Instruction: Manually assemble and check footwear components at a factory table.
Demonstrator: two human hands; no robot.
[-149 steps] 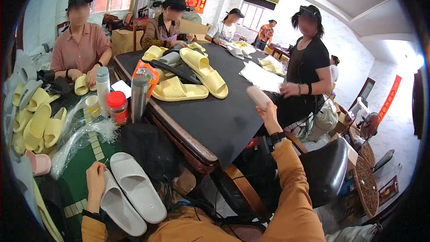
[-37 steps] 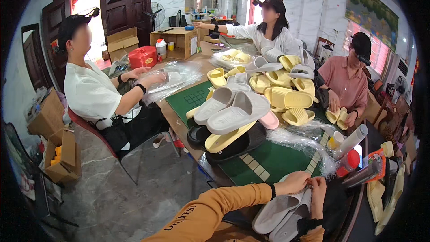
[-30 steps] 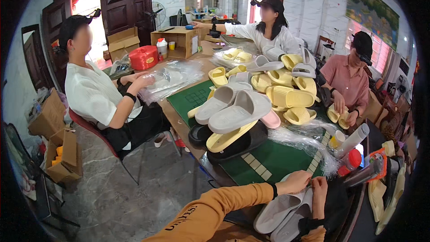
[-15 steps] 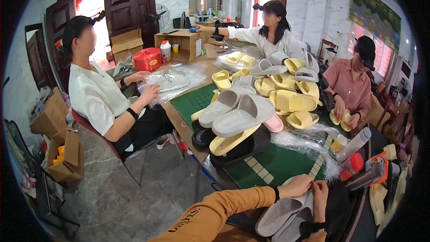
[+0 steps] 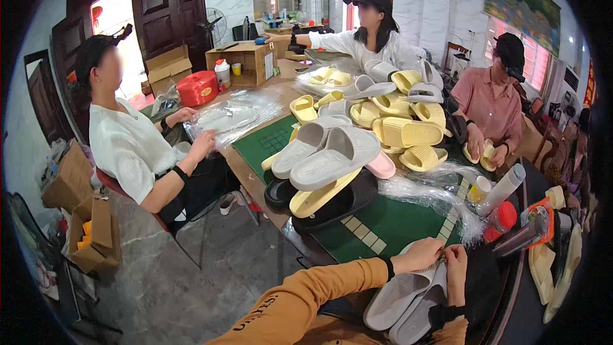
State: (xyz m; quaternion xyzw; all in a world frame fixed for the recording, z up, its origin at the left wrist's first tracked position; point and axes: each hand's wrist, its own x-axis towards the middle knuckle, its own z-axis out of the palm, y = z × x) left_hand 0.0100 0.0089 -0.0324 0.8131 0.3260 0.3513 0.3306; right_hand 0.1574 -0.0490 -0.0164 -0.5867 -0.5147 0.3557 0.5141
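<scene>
Left hand [image 5: 418,257], on an orange sleeve [image 5: 306,294], fingers curled, pinching something small at the fingertips; item too small to identify

Right hand [image 5: 456,273], meeting the left at the fingertips, fingers bent, pressed down on the upper edge of a pair of grey slippers [image 5: 405,300]

Grey slippers: directly under both hands, stacked side by side, soles upward, toes pointing down toward the wearer

Just beyond the hands: green mat [image 5: 389,223] with a pale checked strip, crumpled clear plastic film [image 5: 428,193] lying across it

To the right of the hands: red-capped bottle [image 5: 501,220], white tube [image 5: 504,186], small pale cup [image 5: 477,188]

Further ahead and left of the hands: two large grey slippers [image 5: 325,153] on top of a yellow slipper [image 5: 319,197] and a black one [image 5: 335,204]

Further still: heap of yellow slippers [image 5: 402,129], some grey ones mixed in

Far, across the table: three seated persons, one at left handling clear bags [image 5: 233,115], one at the far end, one at right holding yellow slippers; cardboard box [image 5: 246,64] and red container [image 5: 198,87] beyond
</scene>
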